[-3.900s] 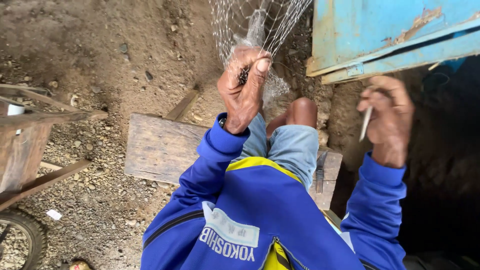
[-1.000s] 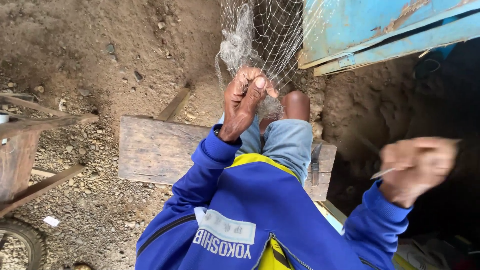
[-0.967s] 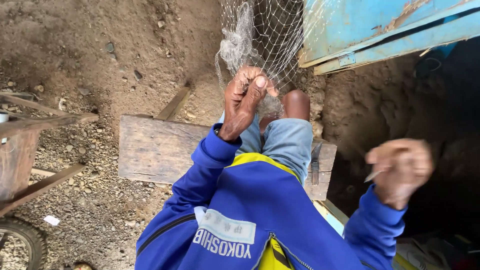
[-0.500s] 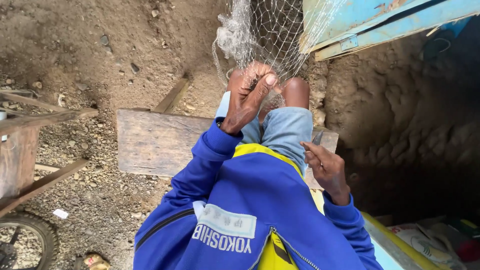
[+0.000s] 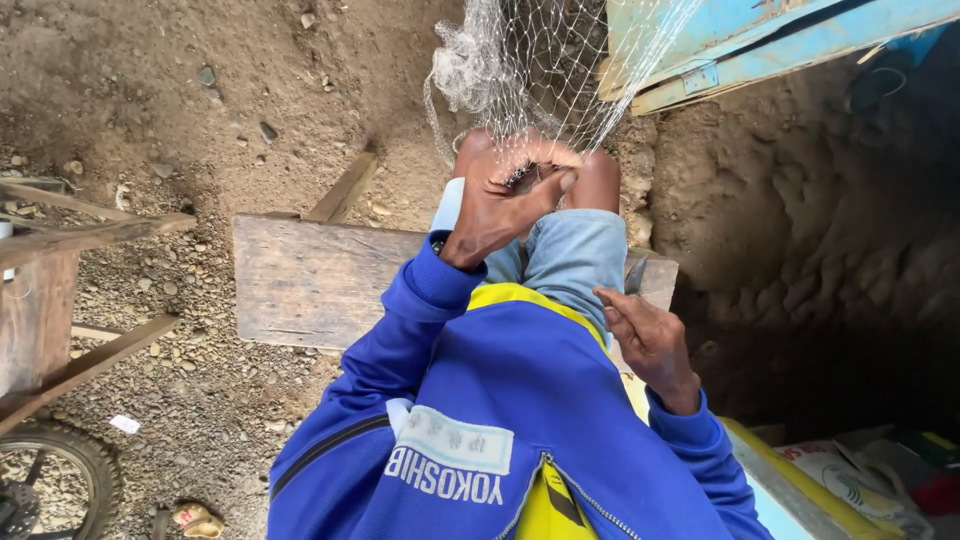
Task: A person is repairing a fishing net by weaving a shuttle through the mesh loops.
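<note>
My left hand (image 5: 505,200) is closed on a bunch of pale fishing net (image 5: 545,70) just above my knees. The net hangs down from above and spreads toward the blue painted structure (image 5: 740,40). My right hand (image 5: 648,338) rests low beside my right thigh with its fingers loosely apart and nothing visible in them. Its fingertips lie next to a small dark blade-like thing (image 5: 636,274) on the edge of the wooden bench (image 5: 315,285) I sit on. I wear a blue jacket and light jeans.
Dirt and gravel ground lies all around. A wooden cart frame (image 5: 60,300) and a tyre (image 5: 55,480) are at the left. A dark dug-out hollow (image 5: 830,300) is at the right, with printed sacks (image 5: 850,480) at the bottom right.
My right hand, raised out to the right with a thin pale tool a second ago, has dropped to my thigh and the tool is no longer seen. My left hand keeps gripping the net.
</note>
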